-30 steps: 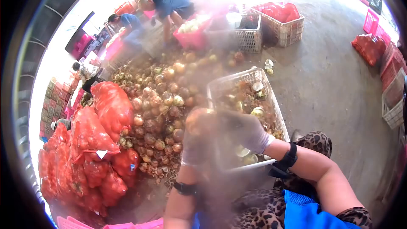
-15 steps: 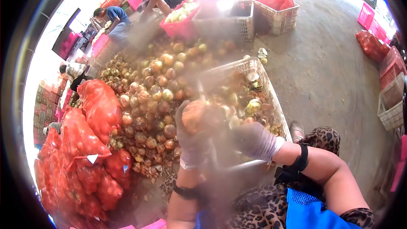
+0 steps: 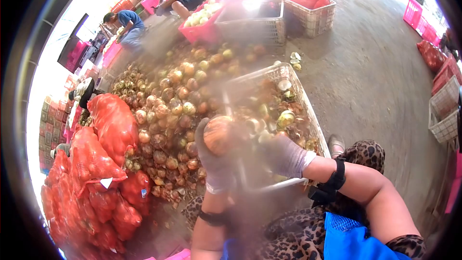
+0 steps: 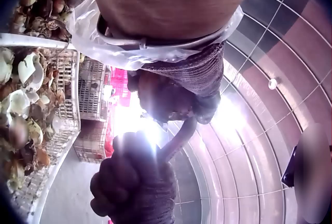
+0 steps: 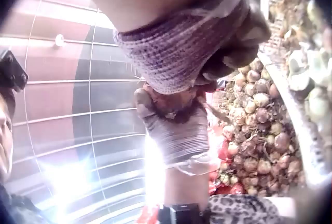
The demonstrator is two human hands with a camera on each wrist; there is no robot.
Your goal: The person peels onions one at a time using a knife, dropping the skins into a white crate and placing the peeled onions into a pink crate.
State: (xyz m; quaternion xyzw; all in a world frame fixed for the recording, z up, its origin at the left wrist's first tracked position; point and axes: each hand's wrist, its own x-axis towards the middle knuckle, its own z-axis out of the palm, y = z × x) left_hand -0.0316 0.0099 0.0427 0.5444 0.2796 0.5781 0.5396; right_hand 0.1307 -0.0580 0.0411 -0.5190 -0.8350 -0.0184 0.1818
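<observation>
A large brown-skinned onion (image 3: 219,135) is held in my gloved left hand (image 3: 215,166), fingers and thumb about its lower side. In the right wrist view, the onion (image 5: 170,101) shows between both hands, with my left hand (image 5: 179,133) below. My gloved right hand (image 3: 285,155) is close to the onion's right side, blurred in the head view. Its fingers (image 4: 116,177) are curled in the left wrist view, with the thumb stretched toward the left hand; anything inside the curl is hidden. A white crate (image 3: 313,120) of onion skins and cut pieces stands under my right hand.
A broad heap of onions (image 3: 168,110) covers the floor ahead and left. Red mesh sacks (image 3: 113,125) are stacked at left. Beyond are a pink basket (image 3: 197,31) of peeled onions, more crates (image 3: 313,21) and two people bending over. Concrete floor (image 3: 361,82) stretches right.
My hands were close together and blurred a second ago; my right hand has drawn slightly right and the onion shows more plainly. The head view has shifted, with little movement in the last half second.
</observation>
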